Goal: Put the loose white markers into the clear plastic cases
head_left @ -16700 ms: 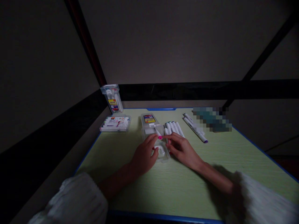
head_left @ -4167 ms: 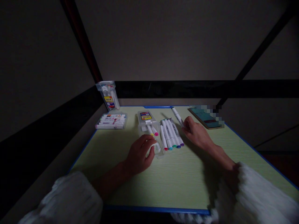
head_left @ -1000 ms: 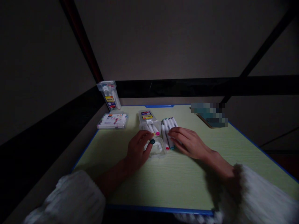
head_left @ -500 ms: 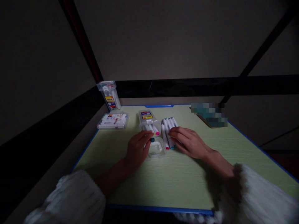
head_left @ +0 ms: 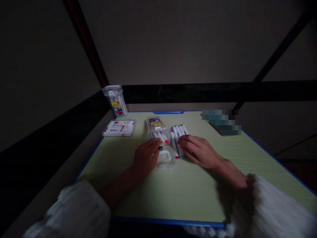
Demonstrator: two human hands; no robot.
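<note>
My left hand (head_left: 146, 157) is closed, with a marker's dark green end (head_left: 160, 148) showing at its fingertips; the rest of that marker is hidden. Just beyond those fingers lies a clear plastic marker case (head_left: 158, 129), its opening toward me and several white markers inside, one with a pink end (head_left: 166, 141). The case's clear lid (head_left: 170, 162) hangs open below it on the table. To the right, several white markers (head_left: 174, 145) lie side by side with red and teal ends nearest me. My right hand (head_left: 196, 149) has its fingers bent and pressed together on these markers, partly covering them.
At the back left stands an upright clear case of markers (head_left: 116, 102). In front of it a flat pack of markers (head_left: 119, 128) lies on the table. A blurred-out flat object (head_left: 221, 124) lies at the back right. The pale green tabletop (head_left: 168, 195) has a blue edge.
Almost nothing differs. The dark green marker end at my left fingertips has shifted very slightly, and my right hand stays on the row of markers.
</note>
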